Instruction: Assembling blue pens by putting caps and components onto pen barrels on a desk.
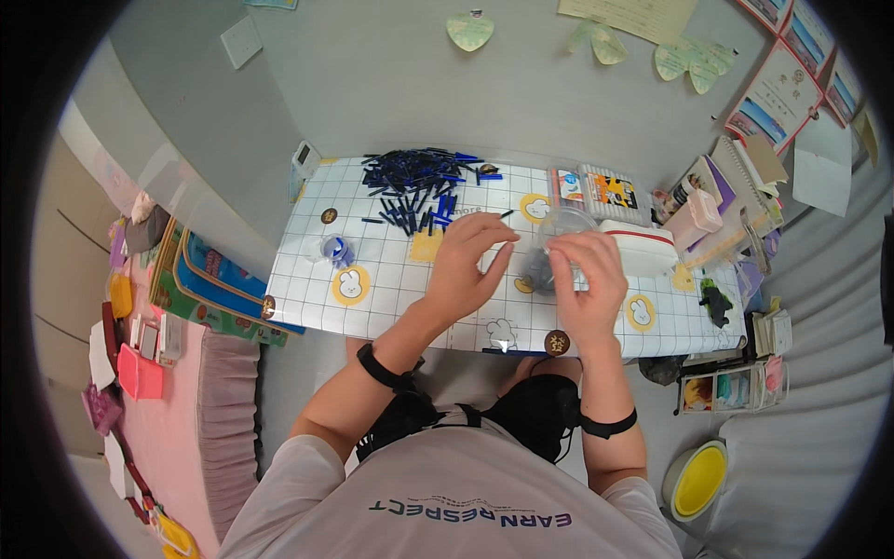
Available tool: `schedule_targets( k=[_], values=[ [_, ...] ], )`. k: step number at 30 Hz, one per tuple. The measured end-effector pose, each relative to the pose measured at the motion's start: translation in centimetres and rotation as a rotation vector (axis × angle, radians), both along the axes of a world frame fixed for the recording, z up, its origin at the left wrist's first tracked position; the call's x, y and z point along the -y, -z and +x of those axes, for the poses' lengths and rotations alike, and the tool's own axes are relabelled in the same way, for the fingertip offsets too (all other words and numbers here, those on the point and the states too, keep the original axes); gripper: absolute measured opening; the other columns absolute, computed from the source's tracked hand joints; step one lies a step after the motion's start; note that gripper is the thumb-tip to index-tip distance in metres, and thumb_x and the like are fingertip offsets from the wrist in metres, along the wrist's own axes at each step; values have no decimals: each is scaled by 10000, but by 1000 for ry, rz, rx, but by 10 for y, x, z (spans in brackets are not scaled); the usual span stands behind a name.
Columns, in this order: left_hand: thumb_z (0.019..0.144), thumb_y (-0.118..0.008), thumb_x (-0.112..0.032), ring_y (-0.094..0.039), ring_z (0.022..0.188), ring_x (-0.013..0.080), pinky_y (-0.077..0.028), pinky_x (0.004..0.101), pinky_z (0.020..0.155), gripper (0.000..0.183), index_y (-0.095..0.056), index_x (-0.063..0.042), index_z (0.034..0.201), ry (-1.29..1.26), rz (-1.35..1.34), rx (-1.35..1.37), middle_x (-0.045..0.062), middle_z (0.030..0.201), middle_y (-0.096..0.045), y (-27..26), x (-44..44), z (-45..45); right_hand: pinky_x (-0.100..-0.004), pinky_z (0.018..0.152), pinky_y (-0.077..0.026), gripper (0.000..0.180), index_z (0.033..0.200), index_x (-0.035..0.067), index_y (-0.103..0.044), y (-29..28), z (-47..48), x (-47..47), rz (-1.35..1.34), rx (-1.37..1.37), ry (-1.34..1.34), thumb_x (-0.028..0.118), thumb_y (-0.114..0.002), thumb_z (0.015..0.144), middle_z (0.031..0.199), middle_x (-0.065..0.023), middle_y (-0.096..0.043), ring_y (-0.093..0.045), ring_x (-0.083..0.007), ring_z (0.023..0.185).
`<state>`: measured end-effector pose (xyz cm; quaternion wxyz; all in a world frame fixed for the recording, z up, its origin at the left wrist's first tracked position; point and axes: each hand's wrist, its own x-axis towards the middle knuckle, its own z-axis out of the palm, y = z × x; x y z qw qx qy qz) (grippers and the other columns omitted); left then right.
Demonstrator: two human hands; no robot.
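Note:
My left hand (469,262) hovers over the white grid-patterned tabletop (398,318), thumb and fingers apart with nothing visible between them. Just beyond its fingertips is a short dark piece (508,214), like a pen cap. My right hand (592,283) is bent at a clear plastic tub (569,218), its fingers over the near rim. Whether they grip the tub or a small piece is hidden. Dark contents (538,269) show through the tub's wall. Farther back lies a heap of black and blue pen caps (412,171), with looser ones spread toward me.
A small clear cup (338,250) with blue pieces stands at the left. Behind the tub are boxed markers (611,194); a white pouch (639,248) lies to its right. Notebooks (740,185) and a pink container (691,216) stand at the right end. The wall (391,84) rises behind the table.

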<state>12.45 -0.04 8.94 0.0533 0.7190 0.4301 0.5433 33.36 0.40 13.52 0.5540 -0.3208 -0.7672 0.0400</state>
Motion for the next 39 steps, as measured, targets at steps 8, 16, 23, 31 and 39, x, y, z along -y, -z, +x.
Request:
schedule_targets(
  k=[8,16,23,31,39],
  values=[
    [956,-768,-31,-657,1225,406,-521,495,1054,280,-746,-27,1235,-213,-164,-82,176,1256,-714,57,32,-74,-473,989,-561,283,1283,29,-730,59,-77,6,-347,187,-241,121,-748,1016,1265,-164,-721,-671,-399,1180],
    [945,-718,-54,-548,1342,449,-451,526,1142,472,-602,38,1393,-507,-232,-311,255,1436,-570,110,49,-112,-511,1159,-487,437,1433,-69,-605,113,-158,-28,-375,462,-311,145,-676,1058,1467,-297,-584,-578,-486,1352],
    [928,-595,11,-535,1347,458,-417,523,1187,509,-567,52,1435,-490,-291,-189,260,1435,-562,105,49,-107,-544,1248,-411,509,1545,-1,-588,129,-214,-69,-347,647,-180,141,-647,1059,1650,-328,-471,-491,-483,1502],
    [928,-567,47,-491,1508,459,-387,507,1277,605,-511,101,1528,-487,-291,-190,291,1598,-521,112,47,-110,-485,1325,-346,612,1627,33,-517,148,-207,-69,-274,790,-189,30,-595,1021,1752,-172,-431,-397,-381,1620],
    [933,-571,59,-517,1506,413,-390,509,1295,574,-551,85,1506,-449,-291,-283,246,1613,-553,109,49,-112,-425,1275,-442,540,1554,35,-604,126,-153,-50,-331,788,-363,-37,-566,1021,1690,-113,-535,-485,-335,1570]
  ],
)
